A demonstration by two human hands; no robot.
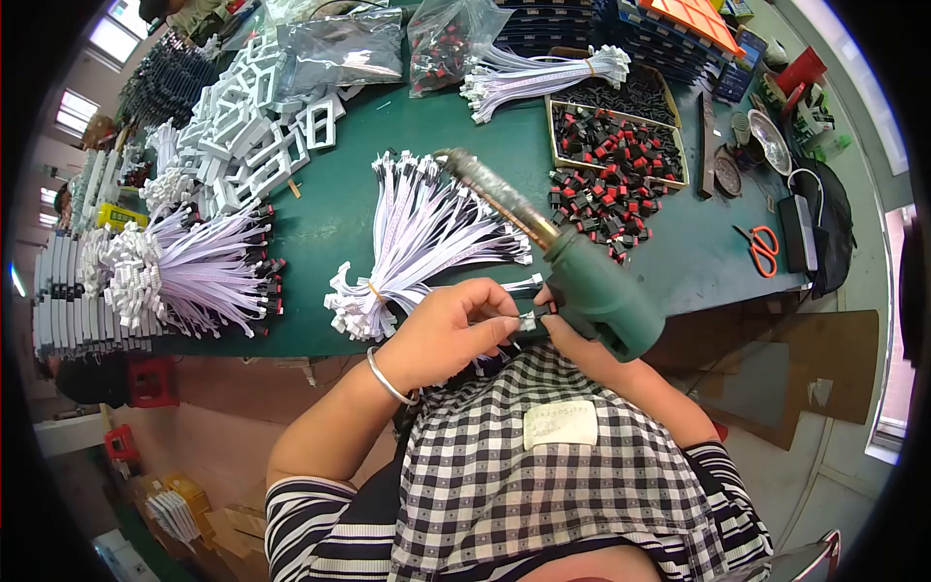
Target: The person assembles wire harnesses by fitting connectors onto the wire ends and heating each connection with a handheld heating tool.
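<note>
My left hand (456, 330) is closed, thumb and index finger pinched on a small white connector (527, 321) at the table's front edge. Just right of it, my right hand (574, 341) is closed around a small black part, partly hidden by a green hot-air gun (606, 296). The gun's metal nozzle points up and left above my hands. Beyond my left hand lies a fanned bundle of white ribbon cables (417, 228), tied near its lower end. Black and red switches (606, 199) are heaped behind the gun, some in a shallow box.
White frames (242, 126) and another cable bundle (208, 267) lie at the left. Orange scissors (763, 250) rest at the right beside a black box (799, 233). Plastic bags (339, 48) and a third cable bundle (543, 80) are at the back.
</note>
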